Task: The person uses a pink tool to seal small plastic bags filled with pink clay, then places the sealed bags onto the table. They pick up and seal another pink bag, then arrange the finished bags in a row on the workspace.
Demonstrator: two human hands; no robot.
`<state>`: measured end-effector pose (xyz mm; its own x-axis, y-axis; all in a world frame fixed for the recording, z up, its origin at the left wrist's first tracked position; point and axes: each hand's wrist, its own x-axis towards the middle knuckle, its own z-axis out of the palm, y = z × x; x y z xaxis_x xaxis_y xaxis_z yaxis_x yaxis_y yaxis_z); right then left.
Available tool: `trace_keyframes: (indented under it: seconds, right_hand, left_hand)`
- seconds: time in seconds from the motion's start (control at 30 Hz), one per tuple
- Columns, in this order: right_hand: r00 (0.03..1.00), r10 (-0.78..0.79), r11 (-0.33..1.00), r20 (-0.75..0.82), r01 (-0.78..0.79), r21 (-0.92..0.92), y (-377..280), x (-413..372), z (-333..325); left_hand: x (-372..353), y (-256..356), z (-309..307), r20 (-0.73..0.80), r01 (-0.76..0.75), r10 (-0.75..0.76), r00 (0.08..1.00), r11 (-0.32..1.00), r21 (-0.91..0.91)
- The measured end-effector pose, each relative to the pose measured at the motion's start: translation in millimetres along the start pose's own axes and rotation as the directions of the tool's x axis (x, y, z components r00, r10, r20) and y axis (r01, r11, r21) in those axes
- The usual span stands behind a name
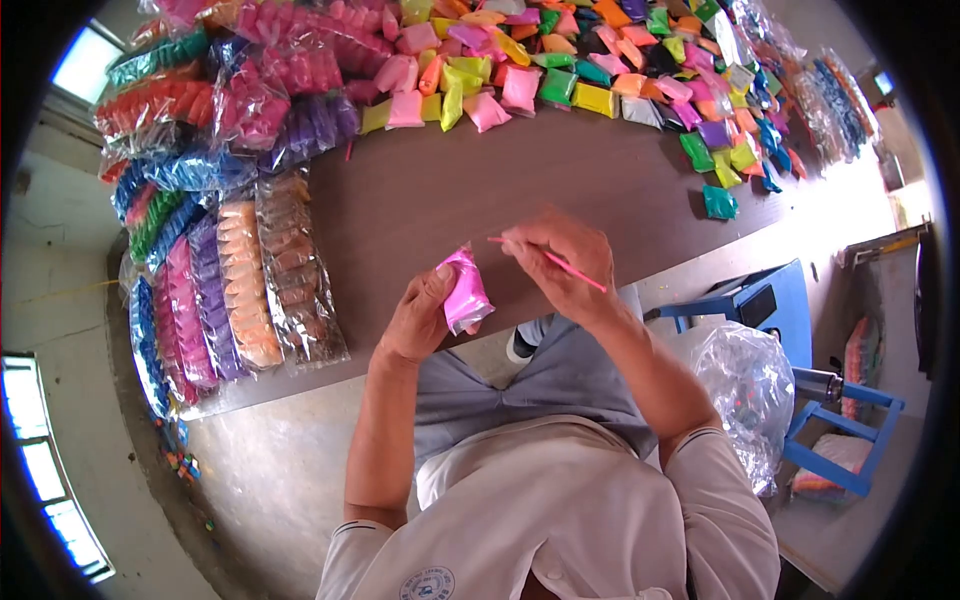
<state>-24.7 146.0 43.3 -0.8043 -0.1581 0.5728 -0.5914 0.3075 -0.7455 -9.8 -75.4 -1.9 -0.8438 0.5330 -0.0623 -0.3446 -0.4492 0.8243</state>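
Pink and plump, the pouch (465, 290) sits above the worktop (450, 190) edge, your left hand (415, 320) grip closed around it. Your right hand (565, 265) pinches 1 thin stick (578, 276); hold the pouch steady and the tip close.

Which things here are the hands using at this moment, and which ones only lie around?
In use:
- left hand, holding a pink packet
- right hand, pinching a thin pink stick

Lying about:
- loose coloured packets on the table
- long bags of packets
- clear plastic bag
- blue stool
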Motion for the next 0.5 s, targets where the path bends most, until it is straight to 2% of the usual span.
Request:
trace_keyframes:
  seconds: [0.03,0.1,0.17,0.2,0.23,0.27,0.33,0.37,0.43,0.5]
  right_hand:
    - [1.0,0.0,1.0,0.002,0.0,0.0,-3,-3,3]
    - [0.988,-0.154,0.988,-0.014,0.154,0.013,-5,-6,14]
    - [0.985,-0.171,0.984,0.01,0.171,-0.043,1,-3,19]
    - [0.982,-0.187,0.977,0.036,0.19,-0.096,6,-1,21]
    - [0.972,-0.233,0.966,-0.031,0.228,-0.126,15,2,26]
    - [0.971,-0.236,0.965,-0.034,0.23,-0.124,21,2,29]
    - [0.982,-0.146,0.979,-0.119,0.126,-0.162,30,3,32]
    - [0.974,-0.154,0.978,-0.164,0.127,-0.164,19,3,29]
    - [0.98,-0.155,0.982,-0.129,0.138,-0.131,0,-3,22]
    - [0.977,-0.201,0.977,-0.075,0.194,-0.089,-4,-8,22]
  left_hand:
    - [0,3,3,-0.016,0.031,-0.031,0.999,0.999,-0.022]
    - [2,7,9,-0.032,0.061,-0.062,0.998,0.997,-0.043]
    - [4,9,10,-0.136,0.111,-0.127,0.983,0.986,-0.121]
    - [4,7,7,-0.137,0.112,-0.128,0.982,0.986,-0.12]
    - [4,5,2,-0.051,0.104,-0.109,0.993,0.989,-0.104]
    - [5,4,-2,0.038,0.092,-0.089,0.995,0.992,-0.087]
    - [4,1,-4,0.038,0.085,-0.082,0.996,0.99,-0.114]
    - [3,1,-5,0.033,0.091,-0.088,0.996,0.988,-0.125]
    - [0,1,-3,0.02,0.099,-0.097,0.995,0.985,-0.14]
    - [-1,6,4,-0.063,0.12,-0.128,0.99,0.986,-0.118]
